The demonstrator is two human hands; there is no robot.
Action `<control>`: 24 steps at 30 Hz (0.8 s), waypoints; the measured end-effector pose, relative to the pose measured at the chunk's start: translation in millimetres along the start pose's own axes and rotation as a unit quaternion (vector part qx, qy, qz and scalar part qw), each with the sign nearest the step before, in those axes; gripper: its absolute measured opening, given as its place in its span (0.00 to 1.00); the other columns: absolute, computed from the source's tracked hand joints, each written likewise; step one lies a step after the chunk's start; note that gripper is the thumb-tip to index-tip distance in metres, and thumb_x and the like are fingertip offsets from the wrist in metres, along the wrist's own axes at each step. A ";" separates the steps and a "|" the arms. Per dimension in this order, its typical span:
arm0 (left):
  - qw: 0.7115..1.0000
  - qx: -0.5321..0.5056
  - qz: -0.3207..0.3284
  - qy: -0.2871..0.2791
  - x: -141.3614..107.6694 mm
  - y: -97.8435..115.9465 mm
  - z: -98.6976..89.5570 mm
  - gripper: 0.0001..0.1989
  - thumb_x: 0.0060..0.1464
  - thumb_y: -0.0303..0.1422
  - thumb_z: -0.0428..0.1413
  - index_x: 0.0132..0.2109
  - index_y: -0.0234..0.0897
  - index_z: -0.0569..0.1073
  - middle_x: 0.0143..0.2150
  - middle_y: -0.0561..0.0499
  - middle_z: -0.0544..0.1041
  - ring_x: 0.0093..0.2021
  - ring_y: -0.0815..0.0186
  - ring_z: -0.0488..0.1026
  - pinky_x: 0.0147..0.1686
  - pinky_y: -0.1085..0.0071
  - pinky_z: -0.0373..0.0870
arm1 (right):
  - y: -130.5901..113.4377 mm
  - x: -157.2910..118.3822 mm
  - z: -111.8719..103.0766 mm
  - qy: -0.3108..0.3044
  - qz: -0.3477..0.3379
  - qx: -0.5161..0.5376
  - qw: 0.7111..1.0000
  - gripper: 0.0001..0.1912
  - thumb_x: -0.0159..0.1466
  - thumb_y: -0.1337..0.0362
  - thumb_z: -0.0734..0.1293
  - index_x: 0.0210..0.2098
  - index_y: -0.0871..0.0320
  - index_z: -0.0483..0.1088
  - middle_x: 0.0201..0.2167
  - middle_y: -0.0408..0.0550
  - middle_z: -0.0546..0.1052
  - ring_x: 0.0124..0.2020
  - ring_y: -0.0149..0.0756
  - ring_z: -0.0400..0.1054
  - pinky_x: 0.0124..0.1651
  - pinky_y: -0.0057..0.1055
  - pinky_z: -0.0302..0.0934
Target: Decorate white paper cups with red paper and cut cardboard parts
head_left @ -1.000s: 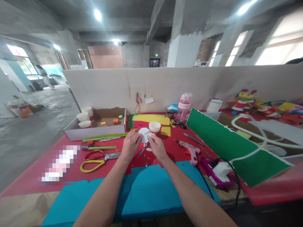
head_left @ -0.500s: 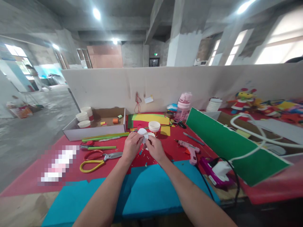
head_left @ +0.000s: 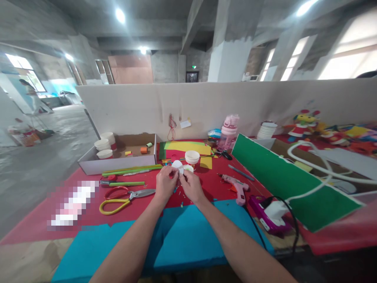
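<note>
A small round white paper piece is pinched between both hands over the middle of the red table cover. My left hand grips its left and lower edge with closed fingers. On the other side my right hand holds the lower right edge, fingers closed. Just behind the hands stands a white paper cup, and another white cup-like item is partly hidden by my right hand. Small paper scraps lie below the hands.
Large scissors and green strips lie left. A pink glue gun, a grey pen and a purple power strip are right. Behind are a box with cups and a pink bottle. A green panel slants at right.
The white paper piece has tilted slightly and both hands have shifted a little around it. A person in the far left background has moved left.
</note>
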State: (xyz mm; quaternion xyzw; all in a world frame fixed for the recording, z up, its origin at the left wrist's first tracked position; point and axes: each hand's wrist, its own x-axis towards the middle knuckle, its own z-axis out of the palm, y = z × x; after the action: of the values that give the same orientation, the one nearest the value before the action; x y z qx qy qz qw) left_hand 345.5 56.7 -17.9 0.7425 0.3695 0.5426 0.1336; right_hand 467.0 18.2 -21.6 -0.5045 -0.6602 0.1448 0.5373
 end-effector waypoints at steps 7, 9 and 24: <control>0.999 -0.031 -0.009 -0.028 6.1 -2.5 -7.7 0.06 0.52 0.26 0.55 0.31 0.39 0.77 0.31 0.51 0.77 0.34 0.66 0.72 0.36 0.72 0.66 | 1.6 1.7 -3.0 -0.014 -0.012 0.008 1.000 0.10 0.65 0.64 0.57 0.27 0.58 0.63 0.26 0.45 0.69 0.27 0.32 0.64 0.30 0.27 0.54; 1.000 -0.005 0.000 -0.026 6.2 0.5 -8.6 0.06 0.51 0.25 0.55 0.30 0.38 0.75 0.30 0.52 0.76 0.33 0.67 0.71 0.35 0.73 0.65 | 2.1 1.2 -1.9 -0.010 -0.021 -0.003 1.000 0.11 0.64 0.64 0.56 0.26 0.57 0.61 0.25 0.44 0.68 0.26 0.32 0.63 0.30 0.27 0.53; 0.999 -0.034 -0.020 -0.032 5.0 -0.1 -4.9 0.05 0.51 0.27 0.55 0.33 0.37 0.76 0.30 0.52 0.77 0.31 0.69 0.72 0.33 0.75 0.66 | 4.2 3.1 -0.6 0.009 0.019 0.026 0.999 0.10 0.65 0.65 0.57 0.30 0.58 0.66 0.26 0.46 0.73 0.26 0.32 0.68 0.29 0.26 0.57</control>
State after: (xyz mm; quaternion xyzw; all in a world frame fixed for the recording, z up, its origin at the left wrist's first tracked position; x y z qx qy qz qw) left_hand 341.7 59.2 -12.6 0.7469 0.3614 0.5277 0.1816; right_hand 469.9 22.4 -22.7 -0.5041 -0.6418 0.1669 0.5533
